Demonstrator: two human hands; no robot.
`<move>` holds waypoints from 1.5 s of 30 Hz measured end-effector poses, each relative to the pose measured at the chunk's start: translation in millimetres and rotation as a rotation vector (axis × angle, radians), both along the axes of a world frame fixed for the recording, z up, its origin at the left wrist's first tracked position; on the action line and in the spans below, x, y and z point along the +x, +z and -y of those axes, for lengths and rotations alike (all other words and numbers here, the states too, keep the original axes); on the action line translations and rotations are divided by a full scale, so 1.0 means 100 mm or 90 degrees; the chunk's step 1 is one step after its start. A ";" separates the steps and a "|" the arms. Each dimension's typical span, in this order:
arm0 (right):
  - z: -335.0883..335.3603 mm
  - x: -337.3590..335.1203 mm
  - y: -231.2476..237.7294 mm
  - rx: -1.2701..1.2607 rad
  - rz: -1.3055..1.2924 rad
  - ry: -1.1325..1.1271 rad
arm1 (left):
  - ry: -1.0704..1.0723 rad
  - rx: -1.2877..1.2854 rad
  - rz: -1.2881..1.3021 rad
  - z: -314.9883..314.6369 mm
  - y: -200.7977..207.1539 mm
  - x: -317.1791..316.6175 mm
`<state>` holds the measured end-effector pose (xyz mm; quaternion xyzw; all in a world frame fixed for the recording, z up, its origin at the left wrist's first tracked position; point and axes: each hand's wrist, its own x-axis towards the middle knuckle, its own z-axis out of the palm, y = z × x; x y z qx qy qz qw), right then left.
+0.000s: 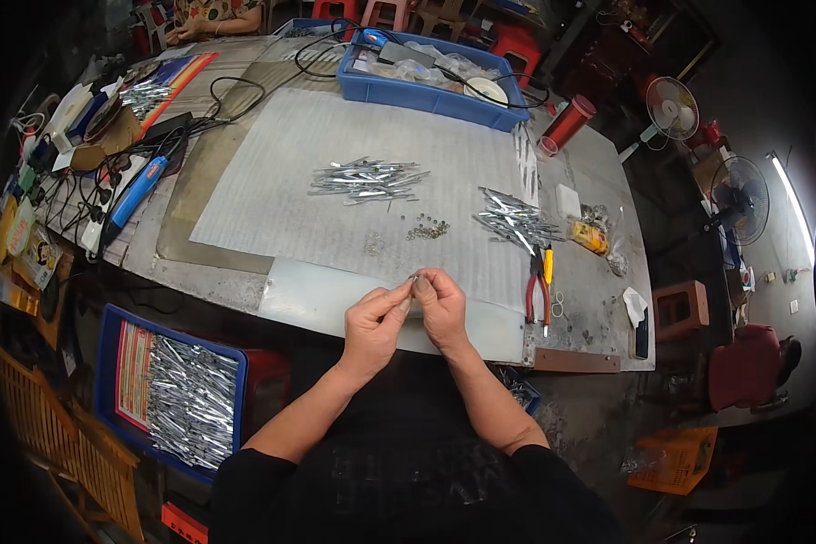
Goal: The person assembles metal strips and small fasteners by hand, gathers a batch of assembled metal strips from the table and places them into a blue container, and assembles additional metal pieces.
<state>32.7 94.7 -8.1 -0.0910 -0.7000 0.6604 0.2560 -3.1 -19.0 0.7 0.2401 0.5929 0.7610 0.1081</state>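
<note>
Over the pale board [304,292] at the table's near edge, my left hand [372,322] and my right hand [441,313] meet at the fingertips. Both are closed in a pinch around something tiny, mostly hidden by the fingers. Just beyond them, small metal ring-like pieces [428,228] lie loose on a white foam sheet [272,172], with a fainter scatter of tiny bits to their left. Farther back is a pile of slim, shiny metal pieces [367,181]. A second such pile [515,218] lies to the right, near red-handled pliers [532,288] and a yellow-handled tool [548,266].
A blue bin [431,102] of bags and cables stands at the back. Cables and a blue-handled tool [139,192] lie left. Below left, a blue crate [106,363] holds many metal pieces. A red cylinder [571,122] and fans [672,107] are right. Another person's hand [188,30] shows far left.
</note>
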 end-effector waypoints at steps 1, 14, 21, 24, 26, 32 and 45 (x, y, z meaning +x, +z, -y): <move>-0.05 0.00 -0.01 -0.053 0.028 -0.005 | 0.001 0.009 -0.005 0.00 0.00 0.01; 0.00 -0.02 -0.02 -0.096 -0.008 -0.045 | -0.005 0.006 0.011 0.02 -0.01 0.00; -0.07 -0.03 0.00 -0.130 0.027 -0.060 | 0.001 -0.003 -0.004 0.05 0.00 -0.01; 0.06 -0.01 0.01 -0.010 -0.051 -0.091 | 0.003 0.002 0.012 0.03 -0.05 -0.02; 0.04 -0.01 -0.03 0.024 -0.059 -0.087 | 0.005 0.013 0.015 0.02 -0.05 -0.01; 0.02 0.02 -0.01 -0.124 0.030 0.003 | 0.011 -0.006 0.001 0.02 -0.02 0.00; 0.04 -0.01 0.01 0.163 -0.068 -0.113 | 0.032 -0.008 -0.025 -0.03 -0.02 0.02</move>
